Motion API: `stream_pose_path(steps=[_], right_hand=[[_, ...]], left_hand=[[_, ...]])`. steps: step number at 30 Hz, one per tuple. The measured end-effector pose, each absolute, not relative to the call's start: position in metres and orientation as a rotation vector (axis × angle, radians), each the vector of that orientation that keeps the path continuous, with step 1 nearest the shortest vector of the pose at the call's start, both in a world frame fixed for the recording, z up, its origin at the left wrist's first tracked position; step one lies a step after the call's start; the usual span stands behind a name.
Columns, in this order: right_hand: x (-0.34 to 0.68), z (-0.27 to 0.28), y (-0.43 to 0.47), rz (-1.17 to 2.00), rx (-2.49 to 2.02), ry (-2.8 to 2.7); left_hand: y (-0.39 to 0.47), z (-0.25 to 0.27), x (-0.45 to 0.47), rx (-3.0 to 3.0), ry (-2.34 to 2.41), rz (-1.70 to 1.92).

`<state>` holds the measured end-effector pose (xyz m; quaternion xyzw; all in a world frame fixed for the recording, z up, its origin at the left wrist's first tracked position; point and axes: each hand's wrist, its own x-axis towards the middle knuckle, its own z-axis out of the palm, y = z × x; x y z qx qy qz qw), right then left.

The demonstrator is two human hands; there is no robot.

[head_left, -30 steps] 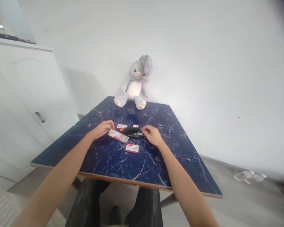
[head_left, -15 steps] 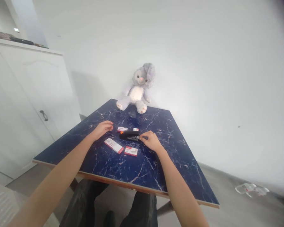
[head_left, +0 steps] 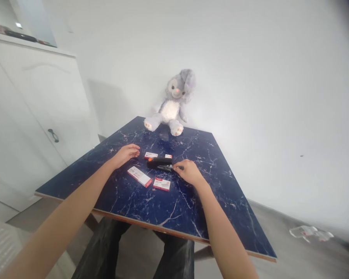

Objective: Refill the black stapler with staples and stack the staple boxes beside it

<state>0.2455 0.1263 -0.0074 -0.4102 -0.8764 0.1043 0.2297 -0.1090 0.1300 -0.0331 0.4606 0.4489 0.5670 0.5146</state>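
A black stapler (head_left: 158, 162) with an orange part at its left end lies on the dark blue marbled table (head_left: 168, 209). Its right end shows a metallic strip. My right hand (head_left: 190, 172) is at that end, thumb and fingers pinched on it; the exact contact is too small to make out. To the left of the stapler, apart from it, my left hand (head_left: 126, 155) hovers or rests with fingers stretched out and nothing in them. Two small white-and-red boxes, one long (head_left: 139, 176) and one shorter (head_left: 162, 184), lie in front of the stapler.
Behind the stapler are two more white-and-red pieces, a left one (head_left: 151, 155) and a partly covered right one (head_left: 168, 156). A grey plush rabbit (head_left: 171, 110) sits at the table's far edge against the wall. A white cabinet (head_left: 61, 104) stands at left.
The view has shifted slightly. My right hand stays pinched at the stapler's right end, a touch farther right. My left hand keeps nearly the same pose.
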Motion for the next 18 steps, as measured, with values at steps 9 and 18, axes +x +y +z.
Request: stream_pose_path(steps=[9,18], right_hand=[[0.2421,-0.0066,0.1238,0.184,-1.179,-2.463],[0.2397,-0.0122,0.1230,0.173,-1.232,-2.455]], left_hand=[[0.1299,-0.0353,-0.1053,1.174,1.169,1.368],[0.1244,-0.0305,-0.1008,1.190,1.194,1.361]])
